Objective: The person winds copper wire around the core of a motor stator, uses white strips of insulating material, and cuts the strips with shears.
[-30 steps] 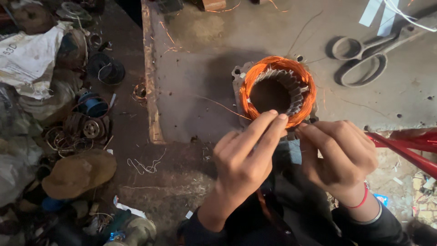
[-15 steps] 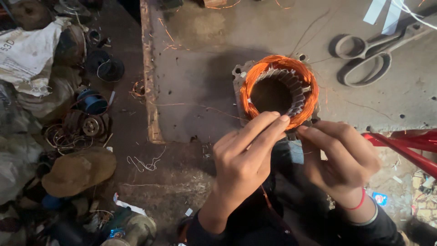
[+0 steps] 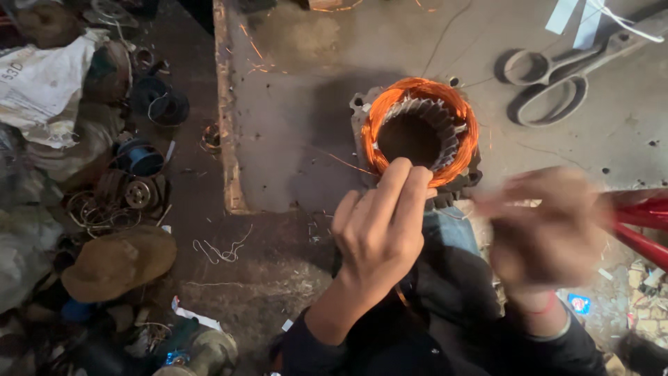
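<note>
A motor stator stands on end on a grey slab, and bright orange copper winding rings its dark bore. My left hand reaches up from below, its fingers held together and pinching the near edge of the winding. My right hand is to the right of the stator, clear of it and smeared by motion. I cannot tell what its fingers hold. A thin copper strand trails left from the coil across the slab.
Large grey scissors lie at the slab's far right, and red metal bars stick in from the right edge. Left of the slab's rusty edge is clutter: a white sack, a blue spool, wire coils and a brown cap.
My right hand has pulled away from the stator's near edge, to the right, and is now blurred. My left hand stays pinched on the winding.
</note>
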